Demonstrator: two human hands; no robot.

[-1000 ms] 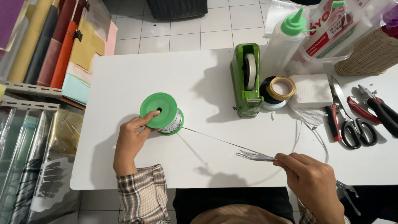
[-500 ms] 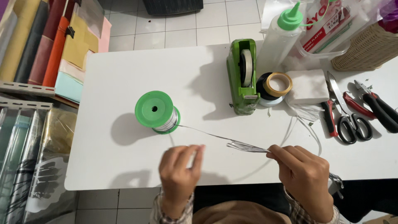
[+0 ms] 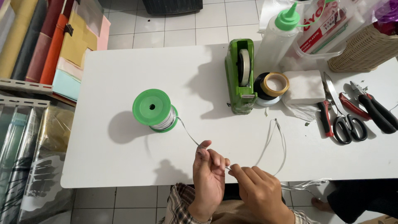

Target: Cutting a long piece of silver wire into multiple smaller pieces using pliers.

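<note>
Down at the near edge of the white table [image 3: 124, 66], the left hand [image 3: 209, 176] and right hand [image 3: 257, 191] meet, both pinching a thin silvery ribbon [image 3: 188, 135] between fingertips. It runs taut from the green spool [image 3: 152, 108] to the hands, while a loose loop lies toward the green tape dispenser [image 3: 240, 76].

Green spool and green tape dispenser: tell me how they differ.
The green spool is round, carries thin silvery ribbon, and its strand runs to the left hand and right hand. The green tape dispenser is long and blocky, holds a pale tape roll, and nobody touches it. Both are bright green plastic, standing on the white table.
</note>
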